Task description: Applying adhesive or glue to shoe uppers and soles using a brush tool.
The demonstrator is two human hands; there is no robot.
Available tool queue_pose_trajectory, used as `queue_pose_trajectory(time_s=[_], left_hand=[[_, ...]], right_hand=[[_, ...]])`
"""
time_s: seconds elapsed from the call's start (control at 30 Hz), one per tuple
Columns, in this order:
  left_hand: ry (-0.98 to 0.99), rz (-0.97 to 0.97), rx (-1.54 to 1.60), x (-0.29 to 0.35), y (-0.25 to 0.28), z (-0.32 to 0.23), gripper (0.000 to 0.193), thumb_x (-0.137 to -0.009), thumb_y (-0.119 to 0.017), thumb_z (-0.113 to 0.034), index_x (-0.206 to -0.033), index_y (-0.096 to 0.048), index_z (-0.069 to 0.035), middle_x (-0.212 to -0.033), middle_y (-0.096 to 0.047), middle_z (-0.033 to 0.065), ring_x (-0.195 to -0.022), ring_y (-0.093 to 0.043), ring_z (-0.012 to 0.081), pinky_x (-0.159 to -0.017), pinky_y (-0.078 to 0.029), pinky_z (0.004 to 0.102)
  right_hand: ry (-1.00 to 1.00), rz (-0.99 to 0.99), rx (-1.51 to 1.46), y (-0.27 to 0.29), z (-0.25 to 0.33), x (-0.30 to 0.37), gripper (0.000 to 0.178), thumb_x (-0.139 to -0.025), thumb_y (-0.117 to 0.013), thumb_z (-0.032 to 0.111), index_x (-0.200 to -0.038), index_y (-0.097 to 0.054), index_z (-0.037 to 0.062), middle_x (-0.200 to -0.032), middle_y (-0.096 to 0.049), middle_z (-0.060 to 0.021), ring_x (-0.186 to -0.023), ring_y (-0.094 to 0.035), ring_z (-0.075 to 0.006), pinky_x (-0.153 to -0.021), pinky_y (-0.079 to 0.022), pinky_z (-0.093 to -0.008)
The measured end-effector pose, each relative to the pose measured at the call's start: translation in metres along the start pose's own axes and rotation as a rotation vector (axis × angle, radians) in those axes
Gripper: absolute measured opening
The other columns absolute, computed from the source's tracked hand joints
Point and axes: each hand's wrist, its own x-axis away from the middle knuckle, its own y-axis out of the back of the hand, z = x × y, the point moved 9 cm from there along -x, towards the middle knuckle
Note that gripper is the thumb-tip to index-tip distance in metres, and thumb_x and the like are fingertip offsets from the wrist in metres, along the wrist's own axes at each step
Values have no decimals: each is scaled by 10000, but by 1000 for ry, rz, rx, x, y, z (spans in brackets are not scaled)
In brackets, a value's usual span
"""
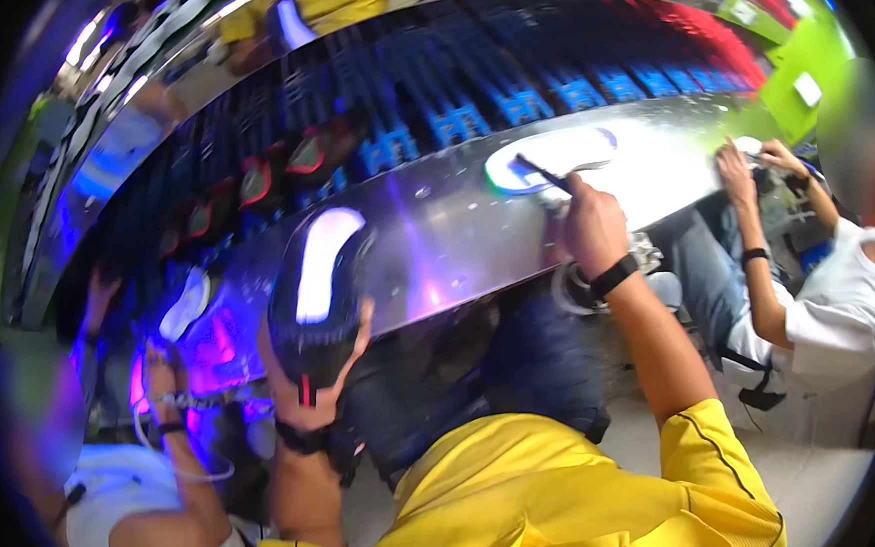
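Observation:
My left hand (310,407) cradles a dark shoe (327,350) from below, fingers wrapped up its sides. The shoe lies bottom up, showing a long white underside (329,260). My right hand (597,224) grips a thin dark tool (550,173) that looks like a brush. Its far tip is over a white shoe sole (590,149) lying on the metal bench, ahead of my right hand. Whether tip and sole touch is hard to tell. Small pale objects under my right wrist are partly hidden.
The metal bench (454,222) runs across in front. Behind it is a dark conveyor (385,66) with blue holders (458,122) and several red-edged dark shoes (255,181). A white sole (187,304) lies by a co-worker at left. Another co-worker's hands (737,175) work at right.

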Motion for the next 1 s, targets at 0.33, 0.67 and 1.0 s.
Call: queue_pose_trajectory(time_s=[0.33,0.67,1.0], left_hand=[[-42,5,-82,-2,-36,-10,611,-1005,-558,-466,-1333,-591,47,-1157,-661,242,-753,-563,228,-607,-406,264],[-49,61,-176,-1,-35,-4,622,-1021,-525,-498,-1358,-592,19,-1189,-682,240,-808,-595,233,-636,-416,260],[-93,-3,-203,10,-14,2,711,-1002,-471,-630,-1361,-619,-35,-1138,-706,186,-887,-649,245,-708,-464,345]], right_hand=[[55,24,319,20,30,13,237,-837,-695,103,-1070,-719,66,-1059,-736,-136,-1026,-691,-335,-878,-485,-478],[486,-55,-936,122,214,58,331,-804,-846,151,-1107,-757,53,-1062,-692,-148,-948,-682,-331,-800,-551,-410],[506,-16,-995,112,245,63,165,-866,-816,41,-1017,-752,39,-1006,-707,-113,-896,-674,-247,-771,-518,-348]])
